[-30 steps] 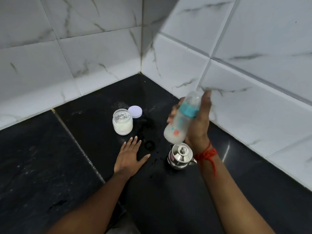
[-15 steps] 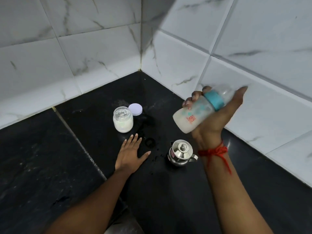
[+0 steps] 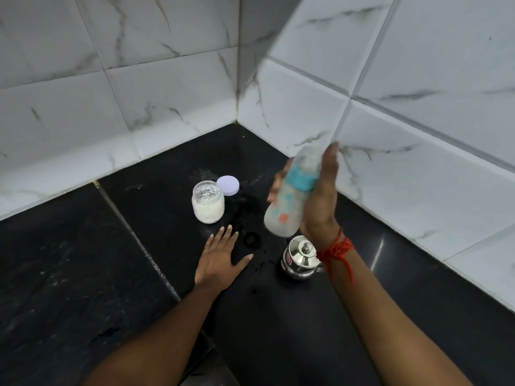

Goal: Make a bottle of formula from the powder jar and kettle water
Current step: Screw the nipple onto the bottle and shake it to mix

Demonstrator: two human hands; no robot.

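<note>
My right hand (image 3: pixel 320 201) is wrapped around a baby bottle (image 3: pixel 289 207) with a teal collar and milky liquid inside, held in the air above the counter, tilted and blurred by motion. Below it stands a small steel kettle (image 3: pixel 299 257) with its lid on. My left hand (image 3: pixel 220 260) lies flat on the black counter, fingers spread, holding nothing. Just beyond its fingertips is the open glass powder jar (image 3: pixel 207 201) holding white powder. The jar's pale lilac lid (image 3: pixel 228 185) lies behind the jar.
The black stone counter (image 3: pixel 83 274) ends in a corner of white marble-look wall tiles (image 3: pixel 167 107). Water drops and a wet ring (image 3: pixel 251 240) spot the counter between my left hand and the kettle. Spilled powder dusts the surface behind the jar.
My right hand has swung the bottle from lying nearly sideways out to the right back to a steeper, more upright tilt above the kettle. My left hand has stayed flat on the counter.
</note>
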